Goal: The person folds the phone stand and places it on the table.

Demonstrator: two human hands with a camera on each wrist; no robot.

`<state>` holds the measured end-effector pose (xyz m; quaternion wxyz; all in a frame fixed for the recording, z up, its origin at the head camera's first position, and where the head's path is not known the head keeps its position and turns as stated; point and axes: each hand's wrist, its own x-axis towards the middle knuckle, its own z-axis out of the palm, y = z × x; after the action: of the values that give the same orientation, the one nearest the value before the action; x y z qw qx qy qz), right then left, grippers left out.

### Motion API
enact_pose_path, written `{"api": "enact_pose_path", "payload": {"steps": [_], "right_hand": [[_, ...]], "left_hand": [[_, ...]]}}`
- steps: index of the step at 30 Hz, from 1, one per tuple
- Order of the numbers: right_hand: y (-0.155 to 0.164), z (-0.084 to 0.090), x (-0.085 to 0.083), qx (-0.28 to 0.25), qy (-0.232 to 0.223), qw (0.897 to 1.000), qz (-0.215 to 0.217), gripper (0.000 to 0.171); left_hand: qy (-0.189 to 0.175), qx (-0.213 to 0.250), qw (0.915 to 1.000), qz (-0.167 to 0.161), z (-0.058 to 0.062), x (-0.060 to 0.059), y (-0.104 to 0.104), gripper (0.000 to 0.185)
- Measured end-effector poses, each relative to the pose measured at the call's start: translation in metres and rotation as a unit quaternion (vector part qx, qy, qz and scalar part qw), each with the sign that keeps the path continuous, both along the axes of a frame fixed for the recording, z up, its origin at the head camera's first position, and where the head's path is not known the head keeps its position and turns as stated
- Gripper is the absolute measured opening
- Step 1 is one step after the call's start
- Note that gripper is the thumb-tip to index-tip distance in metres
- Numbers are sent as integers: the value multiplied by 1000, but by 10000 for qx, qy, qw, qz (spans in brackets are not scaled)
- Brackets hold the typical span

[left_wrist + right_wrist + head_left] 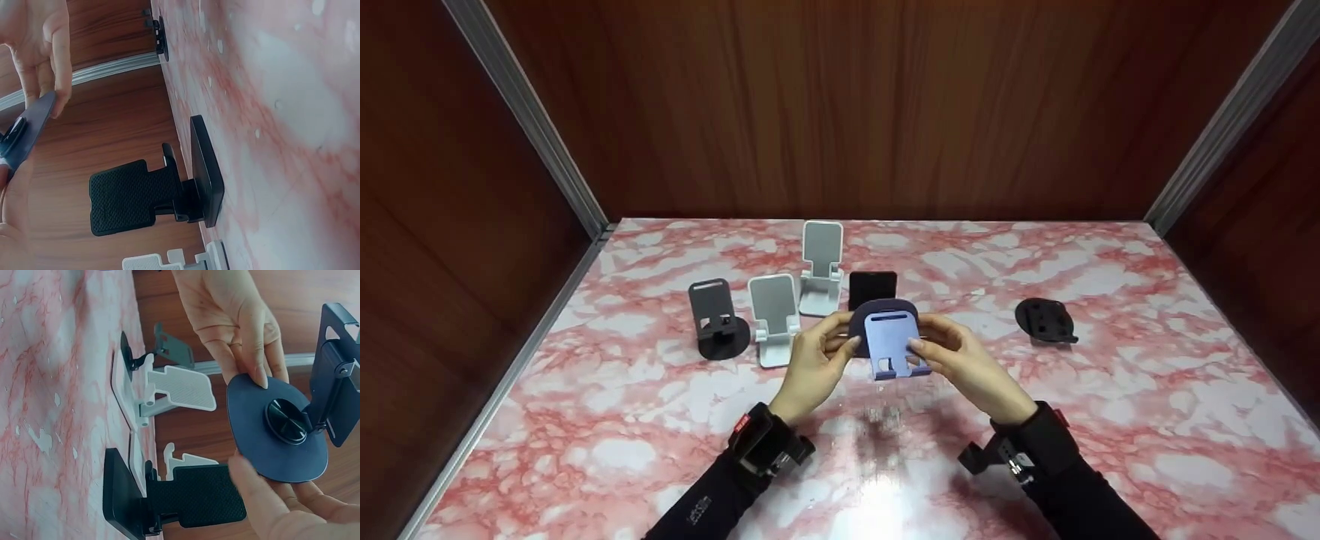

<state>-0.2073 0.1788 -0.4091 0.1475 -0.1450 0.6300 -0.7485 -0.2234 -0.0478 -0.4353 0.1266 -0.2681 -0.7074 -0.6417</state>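
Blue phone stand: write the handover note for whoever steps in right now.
Left hand and right hand both grip the blue phone stand, held above the marble table, its backrest swung up off the round base.
Set up on the table: dark grey stand, two white stands, black stand.
The black folded stand lies flat at right.
Left: set the blue one down; the flat one is untouched.

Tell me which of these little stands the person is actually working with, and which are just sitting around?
In hand:
- blue phone stand, held off the table by both the left hand and the right hand

Lying about:
- dark grey round-based stand
- two white stands
- black stand behind the hands
- folded black stand on the right
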Motion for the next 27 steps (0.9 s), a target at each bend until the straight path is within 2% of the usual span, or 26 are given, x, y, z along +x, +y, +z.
{"api": "enact_pose_path", "payload": {"steps": [7, 18, 27], "right_hand": [[0, -1, 0, -168, 11, 9998, 85, 46], [1, -1, -1, 286, 275, 9992, -95, 46], [1, -1, -2, 299, 345, 9987, -204, 45]], "left_hand": [[-152, 90, 9998, -117, -2, 0, 1, 26], [-467, 249, 9981, -307, 1, 2, 2, 27], [-704, 217, 9969, -293, 4, 3, 2, 28]]}}
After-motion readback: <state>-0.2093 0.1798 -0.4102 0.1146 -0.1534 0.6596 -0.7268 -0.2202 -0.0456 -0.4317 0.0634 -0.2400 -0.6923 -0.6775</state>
